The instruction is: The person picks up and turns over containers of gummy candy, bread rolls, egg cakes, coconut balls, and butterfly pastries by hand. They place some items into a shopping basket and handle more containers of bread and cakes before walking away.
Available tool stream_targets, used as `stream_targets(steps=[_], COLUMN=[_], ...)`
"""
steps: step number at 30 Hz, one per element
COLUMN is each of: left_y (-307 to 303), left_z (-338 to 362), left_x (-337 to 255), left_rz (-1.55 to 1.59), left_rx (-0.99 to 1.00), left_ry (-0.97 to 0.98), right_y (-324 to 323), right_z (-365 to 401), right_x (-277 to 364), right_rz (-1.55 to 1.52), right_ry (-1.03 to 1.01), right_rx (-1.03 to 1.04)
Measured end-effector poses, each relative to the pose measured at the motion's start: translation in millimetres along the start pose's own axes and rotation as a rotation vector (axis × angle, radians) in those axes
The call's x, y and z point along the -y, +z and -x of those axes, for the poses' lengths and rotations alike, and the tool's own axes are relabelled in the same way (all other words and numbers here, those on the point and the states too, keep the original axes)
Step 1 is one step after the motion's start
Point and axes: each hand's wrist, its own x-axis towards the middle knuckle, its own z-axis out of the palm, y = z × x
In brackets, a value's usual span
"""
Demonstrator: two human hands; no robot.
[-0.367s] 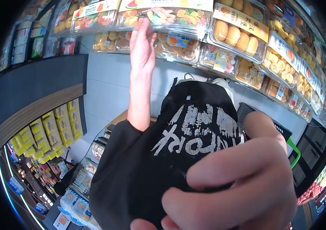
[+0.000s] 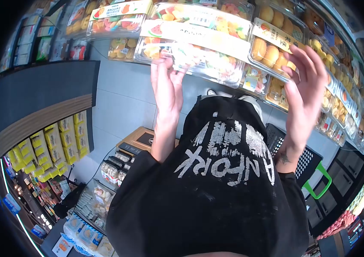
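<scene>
The right hand [image 2: 304, 83] has risen from beside the camera, and the candy box [image 2: 199, 40] has tipped outward. The left hand [image 2: 167, 85] fingers [image 2: 164, 64] grip the one box's near edge. The right fingers [image 2: 314, 64] spread wide, empty, just right of it. One black basket [image 2: 308, 160] sits below them.

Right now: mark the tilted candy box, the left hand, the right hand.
candy box [image 2: 199, 37]: head view, on its pale label strip.
left hand [image 2: 167, 88]: head view, middle of the hand.
right hand [image 2: 302, 94]: head view, middle of the open palm.
</scene>
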Motion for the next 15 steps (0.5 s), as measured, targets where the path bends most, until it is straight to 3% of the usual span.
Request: stream_targets(steps=[2,6,8,9,12,15], left_y=[1,-15,-13,-12,-47,-49], left_z=[12,26,40,44,41,27], left_x=[-3,8,9,12,13,4], left_rz=[0.001,0.086,0.053,-0.03,-0.533,-0.4], left_rx=[-0.003,0.159,0.218,0.232,0.384,0.174], left_ry=[-0.02,-0.089,-0.12,-0.044,0.117,0.107], right_y=[-6,-2,0,-4,-18,-26], right_z=[1,10,12,12,13,18], right_x=[-39,-59,-65,-63,-60,-52], right_rz=[0.259,-0.183,-0.207,-0.189,-0.184,-0.164], right_ry=[0.149,0.523,0.529,0.526,0.496,0.449], right_rx=[-0.057,0.064,0.021,0.013,-0.011,0.023])
